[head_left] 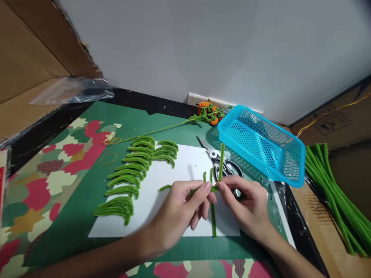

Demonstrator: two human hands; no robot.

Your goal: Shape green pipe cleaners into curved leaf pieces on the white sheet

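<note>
My left hand (179, 212) and my right hand (246, 204) meet over a white sheet (185, 162), fingers pinched together on green pipe cleaners (213, 216). One green stem stands up from the pinch and another runs down toward me; short green ends stick out to the left. Several folded green pipe-cleaner leaves (130, 177) lie in rows on the sheet's left part. Scissors (216, 158) lie just beyond my right hand.
A tilted turquoise plastic basket (261, 143) rests at the right rear. An orange-and-green pipe-cleaner flower (207, 112) with a long stem lies by the wall. A bundle of long green pipe cleaners (336, 193) lies far right. Rubber bands (109, 156) lie on the patterned green cloth.
</note>
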